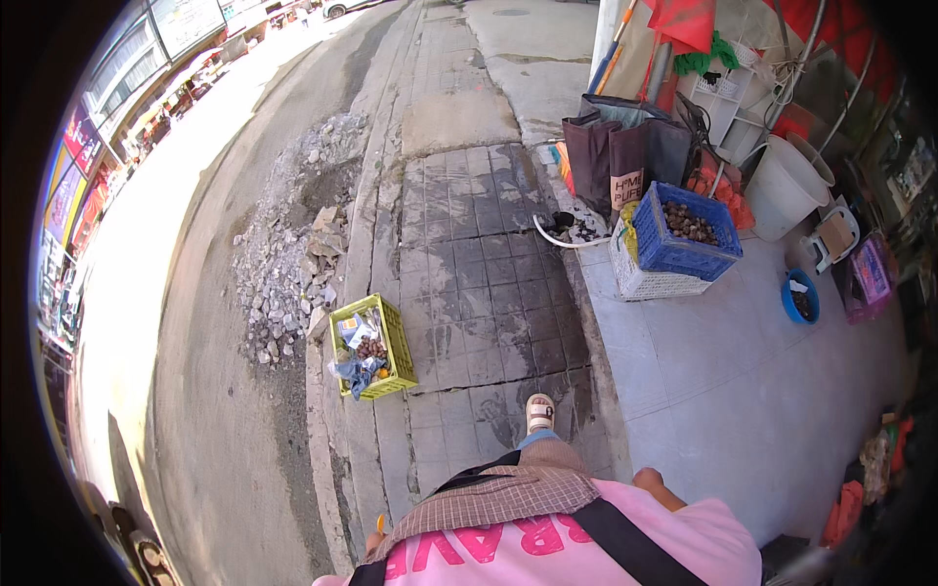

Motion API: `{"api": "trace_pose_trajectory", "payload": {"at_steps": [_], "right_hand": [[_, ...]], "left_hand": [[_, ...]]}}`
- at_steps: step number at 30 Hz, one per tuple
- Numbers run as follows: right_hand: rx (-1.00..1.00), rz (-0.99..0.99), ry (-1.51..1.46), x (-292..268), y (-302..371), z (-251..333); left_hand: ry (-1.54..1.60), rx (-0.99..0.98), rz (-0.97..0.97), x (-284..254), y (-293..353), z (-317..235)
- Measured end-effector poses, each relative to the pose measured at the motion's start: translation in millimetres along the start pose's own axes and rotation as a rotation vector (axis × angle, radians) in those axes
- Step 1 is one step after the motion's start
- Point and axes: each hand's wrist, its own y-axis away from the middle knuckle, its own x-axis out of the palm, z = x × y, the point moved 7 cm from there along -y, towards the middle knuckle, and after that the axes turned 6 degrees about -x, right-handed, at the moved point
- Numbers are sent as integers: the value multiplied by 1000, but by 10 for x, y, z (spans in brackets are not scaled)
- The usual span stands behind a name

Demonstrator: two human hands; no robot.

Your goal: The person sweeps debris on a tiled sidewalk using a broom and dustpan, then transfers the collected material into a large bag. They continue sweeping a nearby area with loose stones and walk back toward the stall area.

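Observation:
At the lower edge, beside my pink shirt, a small part of my left hand shows. A narrow orange-yellow thing sticks up from it; its kind is too small to tell, and most of the fingers are hidden. My right arm comes out past the pink sleeve, and its rounded end is over the grey tiles, touching nothing visible; its fingers cannot be made out. Ahead on the left stands a yellow-green crate with brown rounded pieces, blue plastic and paper packets in it. My sandalled foot is forward on the wet paving.
To the right, a blue crate of brown rounded pieces sits on a white crate. Behind it are dark bags and a white bucket. A blue basin stands farther right. Rubble lies along the road edge.

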Motion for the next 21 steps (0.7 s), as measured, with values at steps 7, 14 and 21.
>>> {"api": "trace_pose_trajectory", "payload": {"at_steps": [7,14,21], "right_hand": [[29,-244,-242,-2410,-1623,415],[-243,-460,-495,-4538,-3370,1878],[-260,-285,-386,-4686,-3626,3603]], "left_hand": [[522,28,-100,-1584,-344,-2495],[489,140,-139,-2587,-933,-3904],[239,-290,53,-2268,-2306,-2438]]}}
